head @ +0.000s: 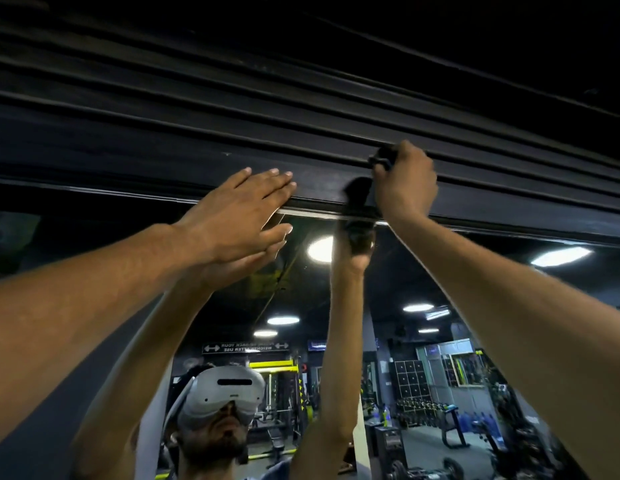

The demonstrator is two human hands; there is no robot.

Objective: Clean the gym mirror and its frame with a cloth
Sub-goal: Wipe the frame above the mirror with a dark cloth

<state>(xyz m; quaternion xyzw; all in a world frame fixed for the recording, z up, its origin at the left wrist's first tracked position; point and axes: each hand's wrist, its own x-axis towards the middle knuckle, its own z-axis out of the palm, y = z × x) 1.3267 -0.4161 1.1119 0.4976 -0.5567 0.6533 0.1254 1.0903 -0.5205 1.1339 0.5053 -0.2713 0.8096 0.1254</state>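
Note:
Both arms reach up to the top of the gym mirror [440, 278]. Its black ribbed frame [197, 143] runs across the view above the glass. My left hand [239, 209] lies flat, fingers straight, against the frame's lower edge where it meets the glass. To its right, my right hand [403, 181] grips a dark cloth [358, 192] and holds it against a groove of the frame. Part of the cloth hangs down over the frame's lower edge. The mirror reflects both arms, the cloth and a person wearing a white headset.
The mirror reflects the gym behind me: round ceiling lights [320, 249], a yellow rack [274, 365], dumbbell racks [422, 407], lockers [410, 375] and a bench [453, 424]. The ceiling above the frame is dark.

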